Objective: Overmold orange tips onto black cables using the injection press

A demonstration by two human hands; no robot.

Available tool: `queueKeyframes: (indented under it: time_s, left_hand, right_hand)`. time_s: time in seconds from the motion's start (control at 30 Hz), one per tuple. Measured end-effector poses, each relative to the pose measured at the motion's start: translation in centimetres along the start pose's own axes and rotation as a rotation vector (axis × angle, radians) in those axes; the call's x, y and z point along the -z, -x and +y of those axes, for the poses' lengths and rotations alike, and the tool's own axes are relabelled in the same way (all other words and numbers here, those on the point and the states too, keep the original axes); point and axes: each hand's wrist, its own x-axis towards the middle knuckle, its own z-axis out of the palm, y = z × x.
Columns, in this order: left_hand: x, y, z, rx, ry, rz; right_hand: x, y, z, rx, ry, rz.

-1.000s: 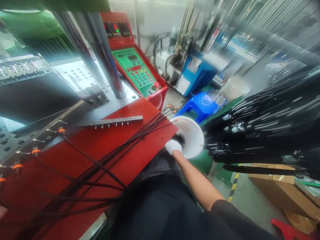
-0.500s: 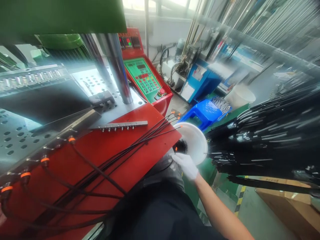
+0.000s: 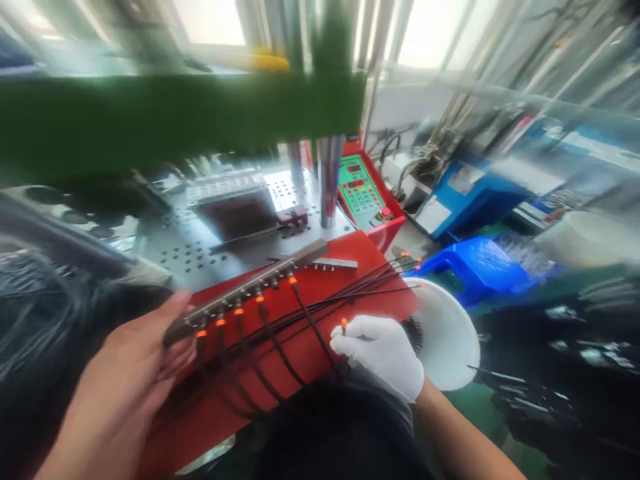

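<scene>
My bare left hand is closed around the near end of a long metal bar, which tilts up and away to the right. Several black cables with orange-ringed ends hang from the bar's lower side. In a white glove, my right hand pinches a cable end with an orange tip that points upward, right of the bar. The rest of that cable is mostly hidden by the glove. More black cables lie across the red table, their orange ends reaching past its right edge.
A second metal bar with small pins lies on the table. Behind it stands a press with a perforated plate, a steel column and a control panel. A white bucket and a blue stool are at right.
My left hand has come into view holding the bar. My right hand has moved from beside the bucket to over the table's front with the orange-tipped cable. The camera view has turned left.
</scene>
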Motion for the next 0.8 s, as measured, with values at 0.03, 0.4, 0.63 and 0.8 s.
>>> queueKeyframes:
  time_s: [0.03, 0.4, 0.63, 0.8]
  left_hand:
    - [-0.2, 0.3, 0.2, 0.001, 0.037, 0.020]
    - [-1.7, 0.8, 0.1, -0.019, 0.061, -0.094]
    - [-2.0, 0.8, 0.0, -0.024, 0.024, -0.088]
    - [-2.1, 0.9, 0.0, -0.032, 0.011, -0.087]
  right_hand:
    - [-0.4, -0.1, -0.4, 0.001, 0.023, -0.043]
    - [-2.7, -0.8, -4.2, -0.079, -0.276, -0.461]
    - [-2.9, -1.3, -4.3, -0.061, -0.368, -0.485]
    - [-2.9, -1.4, -4.2, -0.080, -0.364, -0.463]
